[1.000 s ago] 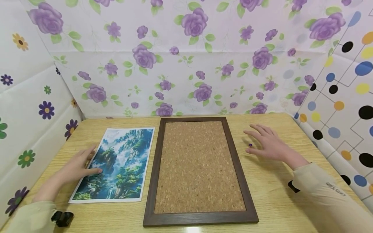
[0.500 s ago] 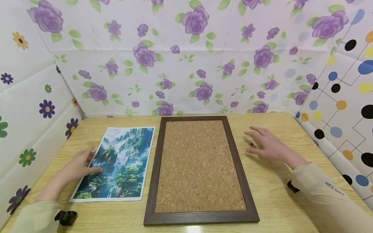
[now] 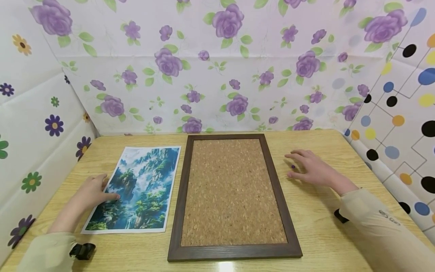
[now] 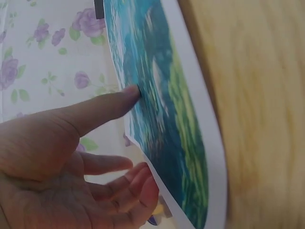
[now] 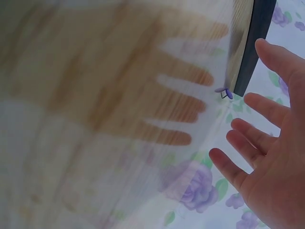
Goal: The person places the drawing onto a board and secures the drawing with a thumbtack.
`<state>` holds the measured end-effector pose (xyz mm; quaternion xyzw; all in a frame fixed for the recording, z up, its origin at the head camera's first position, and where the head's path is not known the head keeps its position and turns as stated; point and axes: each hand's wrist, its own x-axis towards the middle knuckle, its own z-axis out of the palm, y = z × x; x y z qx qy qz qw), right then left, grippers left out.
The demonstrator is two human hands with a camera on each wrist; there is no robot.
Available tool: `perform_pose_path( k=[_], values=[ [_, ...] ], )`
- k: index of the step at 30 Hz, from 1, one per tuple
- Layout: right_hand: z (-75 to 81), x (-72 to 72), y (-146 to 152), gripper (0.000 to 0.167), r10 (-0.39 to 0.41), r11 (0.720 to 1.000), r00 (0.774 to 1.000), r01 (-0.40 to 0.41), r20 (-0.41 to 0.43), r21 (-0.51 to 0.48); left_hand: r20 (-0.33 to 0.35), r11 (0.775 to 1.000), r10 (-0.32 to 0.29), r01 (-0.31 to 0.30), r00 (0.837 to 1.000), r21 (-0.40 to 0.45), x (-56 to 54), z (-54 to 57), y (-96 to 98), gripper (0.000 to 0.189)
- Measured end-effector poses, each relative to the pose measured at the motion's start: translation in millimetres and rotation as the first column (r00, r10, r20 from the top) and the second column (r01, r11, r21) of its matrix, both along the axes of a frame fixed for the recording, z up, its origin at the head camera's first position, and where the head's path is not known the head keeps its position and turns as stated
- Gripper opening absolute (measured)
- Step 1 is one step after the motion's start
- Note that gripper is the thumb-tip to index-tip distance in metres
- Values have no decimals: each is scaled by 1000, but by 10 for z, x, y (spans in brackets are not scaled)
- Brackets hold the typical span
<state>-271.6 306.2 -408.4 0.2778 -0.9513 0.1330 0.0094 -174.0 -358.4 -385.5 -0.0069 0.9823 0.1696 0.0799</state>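
My left hand rests at the left edge of a landscape print with mountains, mist and trees. Its thumb lies on the printed face, while the loosely bent fingers stand right at the paper's edge, which bows slightly there. Beside the print lies a cork board in a dark brown frame. Off the board's right side, my right hand hovers with spread, relaxed fingers and holds nothing. A tiny purple thumbtack lies on the table between its thumb and fingers, also visible in the right wrist view.
The wooden table is glossy and mirrors the right hand in the right wrist view. Behind it rises a flowered sheet. A daisy-patterned sheet bounds the left side, a dotted sheet the right.
The left fingers have drawn in slightly, with the thumb still on the print. The right fingers have come a little closer together around the thumbtack. Print and board stay in place.
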Motion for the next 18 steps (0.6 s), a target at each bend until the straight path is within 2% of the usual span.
perform_pose_path(
  k=[5,18],
  values=[
    [4,7,13,69,-5,1000,1000,5,7,2,23,999,22,-21,1000,-27,1,39,24,103],
    [7,-9,33,66,-9,1000,1000,9,-6,4,62,998,38,-41,997,47,1,15,-23,97]
  ],
)
